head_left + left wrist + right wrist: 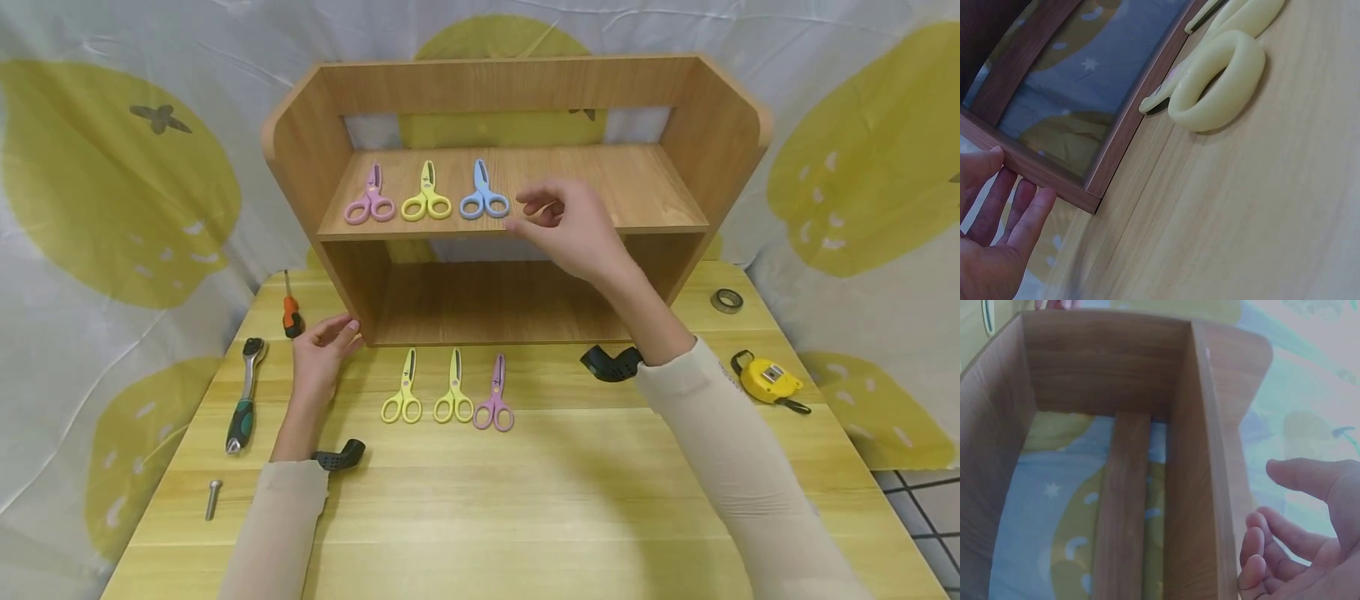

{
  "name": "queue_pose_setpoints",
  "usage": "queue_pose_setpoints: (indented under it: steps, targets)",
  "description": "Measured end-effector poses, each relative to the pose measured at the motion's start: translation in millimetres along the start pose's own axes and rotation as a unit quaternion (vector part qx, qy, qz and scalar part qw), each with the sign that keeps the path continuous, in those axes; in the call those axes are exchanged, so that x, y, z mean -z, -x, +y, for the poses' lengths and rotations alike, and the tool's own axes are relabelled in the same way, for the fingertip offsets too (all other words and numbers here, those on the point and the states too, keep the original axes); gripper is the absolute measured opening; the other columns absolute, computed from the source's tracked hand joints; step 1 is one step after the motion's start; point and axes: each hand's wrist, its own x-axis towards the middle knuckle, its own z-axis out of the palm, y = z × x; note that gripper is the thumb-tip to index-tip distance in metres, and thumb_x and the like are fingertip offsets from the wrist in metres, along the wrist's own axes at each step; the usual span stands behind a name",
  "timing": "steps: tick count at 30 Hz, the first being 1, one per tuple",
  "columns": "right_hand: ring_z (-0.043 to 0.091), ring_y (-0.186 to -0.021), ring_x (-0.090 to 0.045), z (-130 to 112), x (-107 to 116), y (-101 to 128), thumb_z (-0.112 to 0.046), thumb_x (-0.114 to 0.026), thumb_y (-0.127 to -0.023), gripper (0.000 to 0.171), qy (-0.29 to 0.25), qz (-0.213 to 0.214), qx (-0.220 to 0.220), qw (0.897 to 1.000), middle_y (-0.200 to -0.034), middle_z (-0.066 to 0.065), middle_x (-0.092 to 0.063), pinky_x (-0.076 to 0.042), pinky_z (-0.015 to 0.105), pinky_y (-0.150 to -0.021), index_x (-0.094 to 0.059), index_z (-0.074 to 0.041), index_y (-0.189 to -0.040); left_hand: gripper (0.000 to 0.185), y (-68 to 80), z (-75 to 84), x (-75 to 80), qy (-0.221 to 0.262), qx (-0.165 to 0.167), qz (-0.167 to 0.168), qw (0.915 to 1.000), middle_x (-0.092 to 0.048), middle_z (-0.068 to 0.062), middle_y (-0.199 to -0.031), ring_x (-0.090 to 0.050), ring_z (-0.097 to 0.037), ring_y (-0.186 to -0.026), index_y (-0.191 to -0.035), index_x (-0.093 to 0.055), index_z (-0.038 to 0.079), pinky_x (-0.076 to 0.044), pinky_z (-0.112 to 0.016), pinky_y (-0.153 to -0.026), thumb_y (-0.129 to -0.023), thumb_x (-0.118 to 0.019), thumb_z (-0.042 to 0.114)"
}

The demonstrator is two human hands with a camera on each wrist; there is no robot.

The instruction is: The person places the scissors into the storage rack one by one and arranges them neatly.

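Observation:
On the upper board of the wooden shelf [637, 187] lie pink scissors [369, 200], yellow scissors [426, 198] and blue scissors [482, 196], blades towards the back. My right hand [566, 225] is just right of the blue scissors, thumb and fingers apart and bent, holding nothing. In the right wrist view that hand [1310, 537] is beside the shelf board. My left hand [321, 354] touches the shelf's lower left corner; the left wrist view shows its fingertips at the wooden edge [1041, 178]. In front of the shelf lie two yellow scissors [403, 396], [453, 396] and purple scissors [495, 400].
Along the table's left side lie an orange-handled screwdriver [291, 312], a ratchet wrench [243, 400] and a bolt [213, 500]. To the right are a roll of tape [726, 301] and a yellow tape measure [771, 380]. A patterned cloth [112, 217] hangs behind.

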Motion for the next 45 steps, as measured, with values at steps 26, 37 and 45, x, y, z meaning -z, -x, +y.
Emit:
queue_pose_setpoints:
  steps: [26, 37, 45]
  targets:
    - [0.016, -0.094, -0.066, 73.2, -38.6, 111.5, -0.028, -0.081, -0.091, 0.034, -0.047, -0.048, -0.02, 0.998, -0.107, 0.003, -0.073, -0.061, 0.032, -0.082, -0.07, -0.015, -0.121, 0.036, -11.0, -15.2, 5.9, -0.009, 0.005, 0.007, 0.9999, -0.072, -0.003, -0.107, -0.072, -0.017, -0.103, -0.125, -0.07, -0.005, -0.057, -0.046, -0.103, -0.092, -0.077, 0.007]
    - [0.018, -0.099, -0.066, 105.1, -81.0, 133.2, -0.025, -0.082, -0.091, 0.038, -0.082, -0.075, -0.075, 0.991, -0.114, 0.009, -0.072, -0.061, 0.033, -0.084, -0.069, -0.012, -0.124, 0.03, -7.3, -6.5, 3.0, 0.005, 0.008, 0.001, 1.0, -0.072, -0.004, -0.104, -0.073, -0.018, -0.1, -0.121, -0.072, -0.007, -0.056, -0.047, -0.102, -0.092, -0.076, 0.001]
    - [0.021, -0.1, -0.066, 121.3, -107.2, 145.5, -0.018, -0.083, -0.089, 0.044, -0.103, -0.091, -0.097, 0.986, -0.118, 0.017, -0.07, -0.063, 0.031, -0.087, -0.067, -0.004, -0.127, 0.036, -11.5, -16.9, 5.7, -0.001, 0.001, 0.004, 1.0, -0.07, -0.003, -0.108, -0.072, -0.015, -0.101, -0.124, -0.07, -0.005, -0.06, -0.04, -0.098, -0.092, -0.077, 0.007]
